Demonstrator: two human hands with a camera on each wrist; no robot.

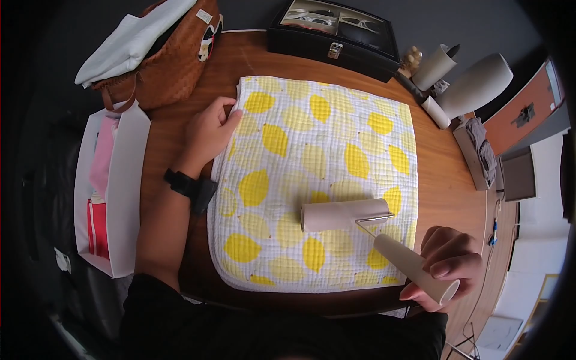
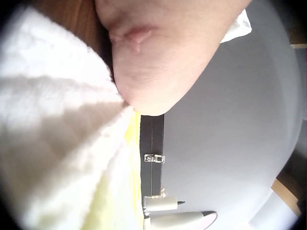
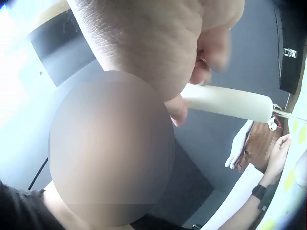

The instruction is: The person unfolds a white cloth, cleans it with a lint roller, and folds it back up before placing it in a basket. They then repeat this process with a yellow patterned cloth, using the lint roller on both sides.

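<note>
A folded white cloth with yellow lemon prints point(image 1: 312, 162) lies on the wooden table. The left hand point(image 1: 210, 129) pinches its upper left edge; in the left wrist view, the cloth point(image 2: 53, 120) is bunched toward the hand point(image 2: 153, 62). The right hand point(image 1: 450, 264) grips the pale handle of a lint roller point(image 1: 345, 215), whose cylinder lies on the lower middle of the cloth. In the right wrist view, fingers of the right hand point(image 3: 158, 43) curl round the handle point(image 3: 230, 101).
A white bin with pink and red cloth point(image 1: 129, 162) and a brown woven basket point(image 1: 162, 72) stand at the left. Behind the cloth is a black glasses case point(image 1: 330, 51). A white lamp-like object point(image 1: 477, 87) and a small box of grey cloth point(image 1: 471, 153) are at the right.
</note>
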